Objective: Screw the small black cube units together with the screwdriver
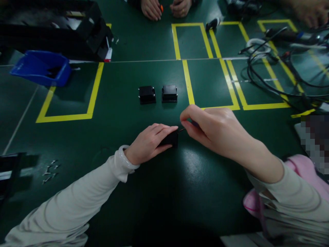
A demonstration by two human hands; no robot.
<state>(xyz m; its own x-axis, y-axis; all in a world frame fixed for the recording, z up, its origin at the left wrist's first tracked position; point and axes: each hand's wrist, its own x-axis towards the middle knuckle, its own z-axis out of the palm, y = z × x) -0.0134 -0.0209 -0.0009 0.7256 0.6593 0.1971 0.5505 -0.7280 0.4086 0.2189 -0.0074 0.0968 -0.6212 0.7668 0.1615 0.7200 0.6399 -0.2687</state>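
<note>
My left hand [149,142] lies over a small black box [171,139] on the green table [123,85], fingers and thumb closed around it. My right hand [208,128] is pinched shut just right of the box, holding a thin dark tool whose tip [181,130] touches the box's top right corner. Most of the tool is hidden in the fingers. Two more small black boxes [147,94] [169,93] stand side by side farther back.
A blue bin [42,70] and black trays [51,31] sit at far left. Small screws [50,170] lie near left. Cables [272,72] tangle at right. Another person's hands [166,8] rest at the far edge. Yellow tape lines [189,82] mark the table.
</note>
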